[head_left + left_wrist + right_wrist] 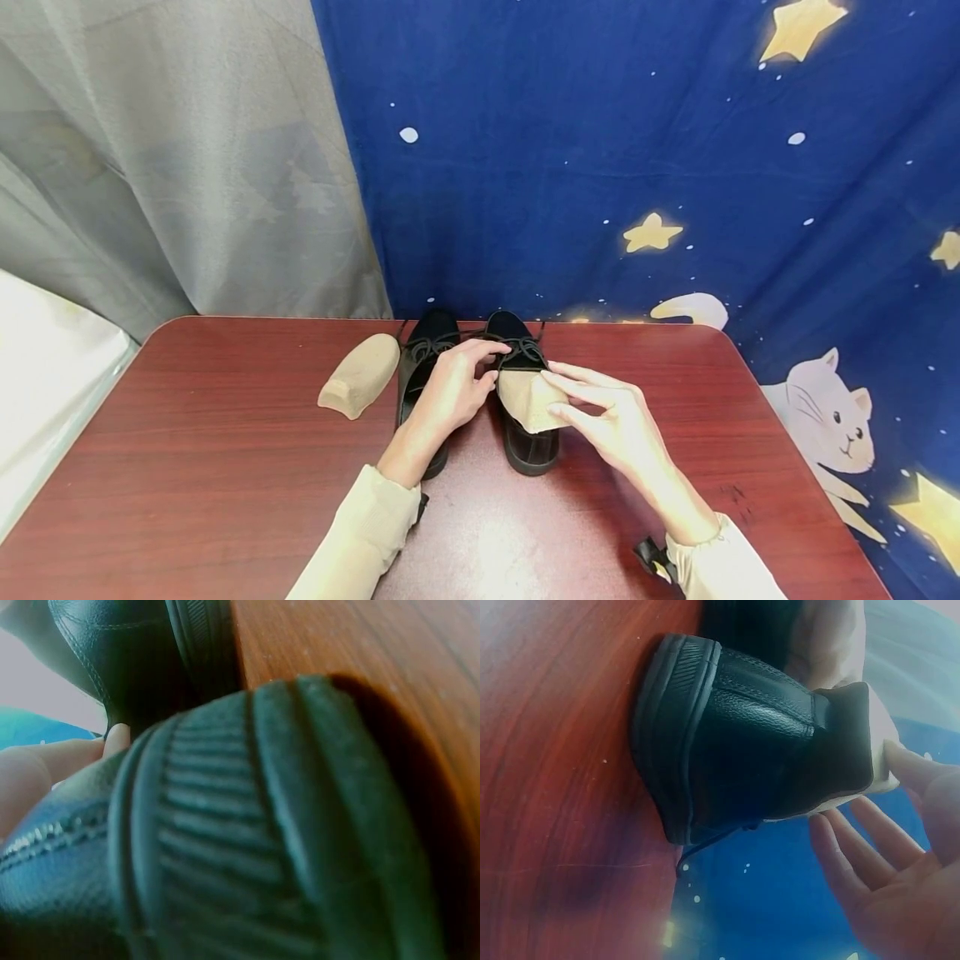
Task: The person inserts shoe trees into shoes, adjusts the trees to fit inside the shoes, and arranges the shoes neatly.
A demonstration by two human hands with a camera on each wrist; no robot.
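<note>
Two black lace-up shoes stand side by side with their toes toward the far table edge. A beige, smooth-topped shoe insert sits partly inside the right-hand shoe, its blunt end sticking up from the opening. My right hand pinches that end between thumb and fingers; in the right wrist view the insert shows above the heel collar. My left hand reaches across the left-hand shoe and holds the right-hand shoe near its laces, fingertips on top and thumb at the side.
A second beige insert lies on the reddish-brown table, left of the shoes. Behind the far edge hang a grey curtain and a blue star-patterned cloth. The shoe toes are close to that edge.
</note>
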